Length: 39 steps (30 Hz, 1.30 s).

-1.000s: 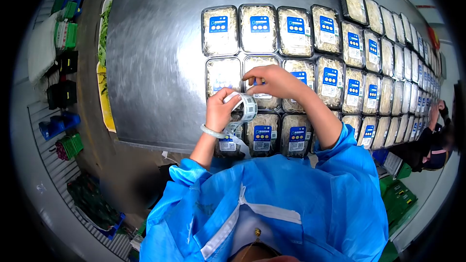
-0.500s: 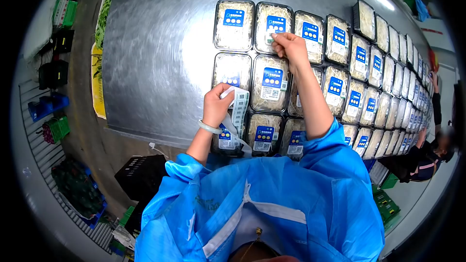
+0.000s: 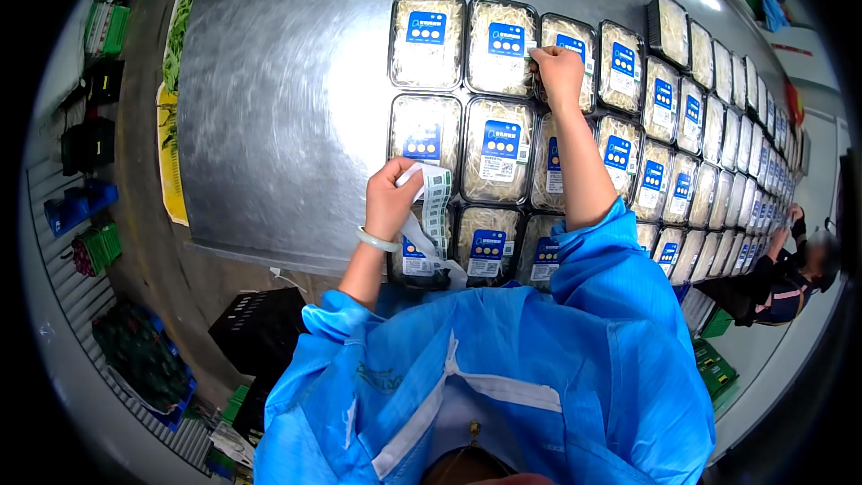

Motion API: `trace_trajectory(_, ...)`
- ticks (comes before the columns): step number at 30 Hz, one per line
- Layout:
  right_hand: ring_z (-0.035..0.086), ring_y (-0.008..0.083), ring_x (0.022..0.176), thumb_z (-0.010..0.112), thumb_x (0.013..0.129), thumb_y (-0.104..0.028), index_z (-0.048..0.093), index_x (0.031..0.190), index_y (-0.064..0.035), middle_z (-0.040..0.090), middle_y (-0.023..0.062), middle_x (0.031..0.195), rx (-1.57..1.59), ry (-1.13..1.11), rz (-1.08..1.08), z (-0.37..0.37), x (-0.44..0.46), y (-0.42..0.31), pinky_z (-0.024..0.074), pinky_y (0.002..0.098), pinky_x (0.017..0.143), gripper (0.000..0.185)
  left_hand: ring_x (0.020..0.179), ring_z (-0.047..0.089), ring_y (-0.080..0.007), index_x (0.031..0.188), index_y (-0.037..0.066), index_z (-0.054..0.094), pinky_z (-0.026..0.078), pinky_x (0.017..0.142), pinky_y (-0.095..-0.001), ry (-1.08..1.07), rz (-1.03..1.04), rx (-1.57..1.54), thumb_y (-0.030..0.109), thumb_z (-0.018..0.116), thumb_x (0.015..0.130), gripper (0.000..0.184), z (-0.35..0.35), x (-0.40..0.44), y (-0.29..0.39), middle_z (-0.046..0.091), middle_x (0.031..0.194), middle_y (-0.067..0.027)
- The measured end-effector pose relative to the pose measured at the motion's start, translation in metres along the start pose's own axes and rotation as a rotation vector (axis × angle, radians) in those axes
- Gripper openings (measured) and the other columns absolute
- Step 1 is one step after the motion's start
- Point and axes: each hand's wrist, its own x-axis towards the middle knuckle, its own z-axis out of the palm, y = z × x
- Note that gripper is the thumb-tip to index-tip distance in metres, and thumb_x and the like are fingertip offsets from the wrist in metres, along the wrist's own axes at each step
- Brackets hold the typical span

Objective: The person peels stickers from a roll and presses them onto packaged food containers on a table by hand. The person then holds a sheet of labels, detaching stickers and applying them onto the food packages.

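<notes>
My left hand (image 3: 392, 204), with a pale bangle at the wrist, is closed on a strip of printed labels (image 3: 436, 207) that hangs over the packs nearest me. My right hand (image 3: 559, 76) has its fingertips pinched on a small label at the right edge of a pack of bean sprouts (image 3: 500, 67) in the far row. That pack is a black tray with a clear top and a blue printed label. Left of it sits a similar pack (image 3: 426, 63). Below, another pack (image 3: 496, 151) carries a white code sticker under the blue label.
Rows of sprout packs (image 3: 663, 108) run rightward along the metal table (image 3: 269, 81). A yellow crate (image 3: 171, 162) with greens stands beyond its left edge, and a black crate (image 3: 260, 328) on the floor. At far right is another person (image 3: 781, 278).
My right hand has moved right, from over the front of the far-row pack to its right edge. My left hand keeps the label strip, shifting slightly left. The other person's arms have shifted.
</notes>
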Motion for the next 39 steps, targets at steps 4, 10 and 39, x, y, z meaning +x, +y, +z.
trace_trajectory(4,0.069,0.0302,0.077,0.070,0.074,-0.028,0.076,0.086,-0.0061,0.071,0.0162,0.081,-0.072,0.016,-0.016,-0.001,-0.003,-0.006,0.0530,0.0381,0.072,0.026,0.071,0.054,-0.0040,0.091,0.000,0.065,0.045,0.063,-0.0212,0.005,-0.012,-0.012,0.005,0.065,0.088,0.006,0.001,0.002,-0.002,0.064,0.078,0.0010)
trace_trajectory(10,0.068,0.0340,0.085,0.070,0.074,-0.029,0.074,0.088,-0.0074,0.071,0.0163,0.088,-0.363,-0.021,-0.103,-0.008,-0.002,-0.021,0.0526,0.0441,0.074,0.026,0.072,0.053,-0.0025,0.090,0.000,0.064,0.043,0.063,-0.0192,-0.026,-0.013,0.006,0.007,0.065,0.090,0.007,0.004,0.004,0.004,0.064,0.080,0.0024)
trace_trajectory(39,0.066,0.0247,0.068,0.071,0.082,-0.028,0.070,0.086,-0.0059,0.069,0.0092,0.073,0.000,-0.706,-0.495,-0.004,-0.123,-0.062,0.0506,0.0372,0.064,0.022,0.066,0.051,-0.0023,0.088,0.000,0.065,0.041,0.057,-0.0205,0.080,0.021,0.036,0.005,0.067,0.087,0.006,-0.009,-0.001,-0.009,0.062,0.073,0.0021)
